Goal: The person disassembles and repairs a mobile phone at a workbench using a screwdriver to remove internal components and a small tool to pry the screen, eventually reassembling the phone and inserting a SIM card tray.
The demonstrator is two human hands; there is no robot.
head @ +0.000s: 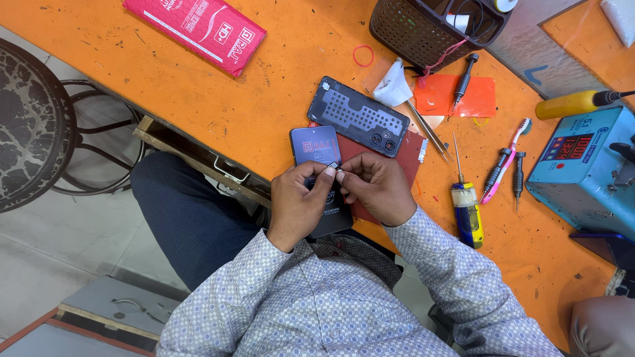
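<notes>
Pinching a dark phone (329,213), both hands (299,201) (377,188) grip beside back cover (358,116), screwdriver (466,205).

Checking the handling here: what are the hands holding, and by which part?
Both hands, left hand and right hand, pinch a small tab at the edge of the dark phone screen panel.

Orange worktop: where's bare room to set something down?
Free: the orange worktop between the red flat packet and the wooden drawer, and the near right corner below the yellow-blue screwdriver. Crowded: around the black phone back cover, dark mesh basket and blue box station.
</notes>
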